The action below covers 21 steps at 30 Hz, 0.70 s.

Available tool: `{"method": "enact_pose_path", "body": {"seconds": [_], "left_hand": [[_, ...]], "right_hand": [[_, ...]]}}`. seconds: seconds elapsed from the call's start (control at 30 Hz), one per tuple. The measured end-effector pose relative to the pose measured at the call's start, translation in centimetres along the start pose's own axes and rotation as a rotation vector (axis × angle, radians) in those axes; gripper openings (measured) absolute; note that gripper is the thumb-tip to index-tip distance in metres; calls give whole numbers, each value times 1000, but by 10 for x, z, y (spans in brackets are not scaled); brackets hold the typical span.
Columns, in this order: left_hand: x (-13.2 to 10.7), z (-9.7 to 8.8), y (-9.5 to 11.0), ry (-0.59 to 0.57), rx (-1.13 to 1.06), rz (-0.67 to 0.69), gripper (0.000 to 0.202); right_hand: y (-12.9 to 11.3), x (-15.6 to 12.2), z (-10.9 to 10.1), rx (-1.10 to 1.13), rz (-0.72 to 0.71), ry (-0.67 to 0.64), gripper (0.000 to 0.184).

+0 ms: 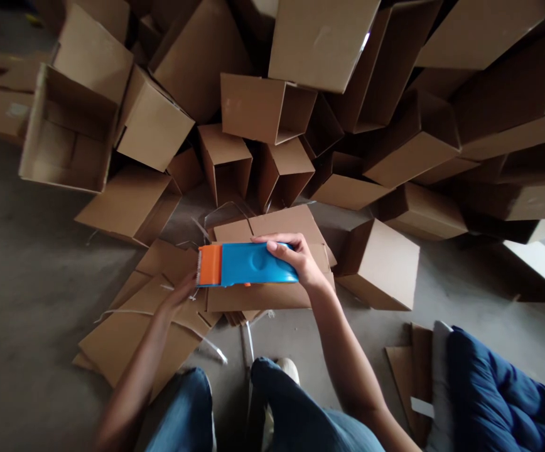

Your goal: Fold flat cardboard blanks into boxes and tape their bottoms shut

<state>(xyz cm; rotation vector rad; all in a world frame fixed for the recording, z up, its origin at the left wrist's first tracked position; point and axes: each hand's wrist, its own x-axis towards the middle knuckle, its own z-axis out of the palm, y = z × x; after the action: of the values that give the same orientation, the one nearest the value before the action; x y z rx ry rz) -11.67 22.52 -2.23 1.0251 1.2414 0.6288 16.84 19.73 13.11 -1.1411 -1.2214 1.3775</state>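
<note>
My right hand (pixel 297 256) is closed around the rear end of a blue tape dispenser (pixel 248 263) with an orange front and a serrated edge. Its thumb lies on top of the blue body. My left hand (pixel 184 294) is at the orange, toothed end; its fingers are blurred and partly hidden behind the dispenser, so whether they grip anything is unclear. Beneath the dispenser lie stacked flat cardboard pieces (pixel 272 298). More flattened cardboard (pixel 135 342) lies under my left forearm, with a loose white strap (pixel 213 349) across it.
Many open cardboard boxes (pixel 253 110) are heaped beyond my hands, reaching both sides. One box (pixel 380 267) stands on the concrete floor (pixel 22 301) to the right. A dark blue padded cushion (pixel 503 383) is at lower right, beside cardboard sheets (pixel 420 370). My knees are close below.
</note>
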Motion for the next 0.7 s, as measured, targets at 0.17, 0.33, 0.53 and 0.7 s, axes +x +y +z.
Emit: {"method": "enact_pose_path", "body": {"seconds": [0.17,0.33,0.53,0.7], "left_hand": [[-27,-1,16,27,-124,186,75],[-60,19,50,-166,62,354,104],[-55,56,63,-97,100,290,96],[-50,50,57,-120,95,220,91]], "right_hand": [[-1,0,1,8,7,-9,32],[-2,-1,0,4,31,-2,35],[-6,-1,-1,-55,1,-15,40],[-17,0,-4,-176,86,-39,50]]}}
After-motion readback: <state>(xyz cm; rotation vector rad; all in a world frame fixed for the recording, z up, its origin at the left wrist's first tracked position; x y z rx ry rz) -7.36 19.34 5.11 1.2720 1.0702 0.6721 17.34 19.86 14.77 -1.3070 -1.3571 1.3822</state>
